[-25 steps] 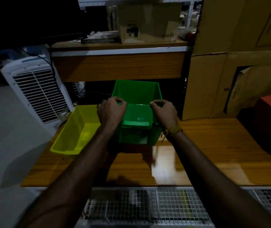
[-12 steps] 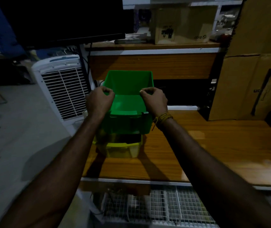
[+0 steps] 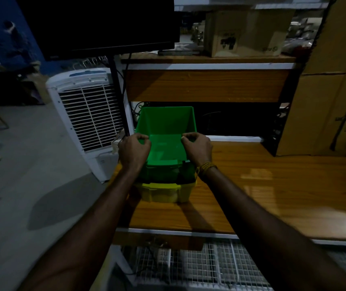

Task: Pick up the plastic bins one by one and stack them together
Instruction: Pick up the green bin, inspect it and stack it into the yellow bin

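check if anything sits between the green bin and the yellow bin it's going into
Nothing visible does. The green bin, gripped by the left hand and right hand, already sits nested on the yellow bin.

Green bin point(image 3: 166, 124) over yellow bin point(image 3: 163, 193) (orange-brown wood-grain table point(image 3: 273, 196)).

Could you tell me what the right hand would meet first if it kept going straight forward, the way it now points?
Probably the green bin's far wall, then the dark gap under the shelf; depth is unclear.
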